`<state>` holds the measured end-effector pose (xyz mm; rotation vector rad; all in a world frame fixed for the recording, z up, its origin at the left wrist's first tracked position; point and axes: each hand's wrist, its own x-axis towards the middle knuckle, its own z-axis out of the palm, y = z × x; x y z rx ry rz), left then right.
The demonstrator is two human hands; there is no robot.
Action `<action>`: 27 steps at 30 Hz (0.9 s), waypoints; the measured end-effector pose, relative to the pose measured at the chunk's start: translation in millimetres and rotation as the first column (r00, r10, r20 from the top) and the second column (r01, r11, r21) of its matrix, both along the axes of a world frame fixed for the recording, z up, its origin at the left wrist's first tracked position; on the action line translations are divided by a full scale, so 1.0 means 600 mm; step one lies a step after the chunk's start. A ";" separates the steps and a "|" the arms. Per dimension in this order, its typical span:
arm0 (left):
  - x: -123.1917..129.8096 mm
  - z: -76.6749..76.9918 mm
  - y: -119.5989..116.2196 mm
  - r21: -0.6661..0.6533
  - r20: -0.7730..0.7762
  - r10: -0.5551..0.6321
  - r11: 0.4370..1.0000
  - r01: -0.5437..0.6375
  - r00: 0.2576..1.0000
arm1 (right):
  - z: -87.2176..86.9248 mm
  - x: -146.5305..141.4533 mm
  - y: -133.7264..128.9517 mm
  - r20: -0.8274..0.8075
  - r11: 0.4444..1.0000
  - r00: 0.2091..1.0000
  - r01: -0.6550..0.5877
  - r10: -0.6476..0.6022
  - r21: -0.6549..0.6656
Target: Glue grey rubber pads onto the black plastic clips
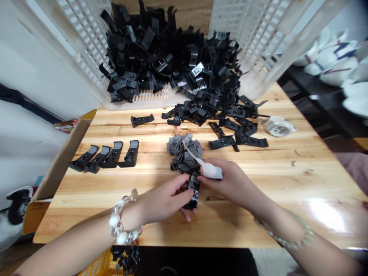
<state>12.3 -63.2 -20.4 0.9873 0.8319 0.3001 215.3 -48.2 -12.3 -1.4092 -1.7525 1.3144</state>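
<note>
My left hand (166, 195) is shut on a black plastic clip (194, 189), held upright over the wooden table. My right hand (228, 182) grips a white squeeze bulb (212, 171) with a long thin nozzle, its fingertips close beside the clip. That nozzle runs up over a pile of small grey pads (184, 153). Several finished-looking black clips with grey inserts (103, 155) lie in a row to the left. A larger tangle of black clips (238, 128) spreads across the table's far right.
A white slatted crate (86, 46) heaped with black clips (169, 57) stands at the far edge of the wooden table (258, 180). A roll of clear tape (278, 126) lies at the right. A cardboard box (66, 157) borders the left, and a yellow crate (109, 262) sits below the near edge.
</note>
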 end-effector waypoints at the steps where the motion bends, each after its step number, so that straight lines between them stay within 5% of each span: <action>1: 0.000 -0.001 -0.001 0.014 -0.004 -0.003 1.000 0.003 1.000 | -0.002 0.000 0.000 -0.014 1.000 1.000 0.006 -0.006 0.000; 10: -0.009 0.000 -0.006 0.148 -0.042 -0.057 0.987 0.062 0.998 | -0.007 0.005 -0.004 -0.105 1.000 0.994 -0.006 0.003 -0.027; 18: 0.003 0.002 0.000 0.017 0.030 0.094 0.995 -0.094 0.995 | 0.001 -0.010 -0.015 -0.103 0.996 0.994 -0.049 0.042 -0.071; 27: -0.001 0.006 0.008 -0.103 0.059 0.163 0.982 -0.156 0.985 | 0.009 -0.009 -0.008 -0.333 0.920 0.938 -0.047 -0.093 -0.389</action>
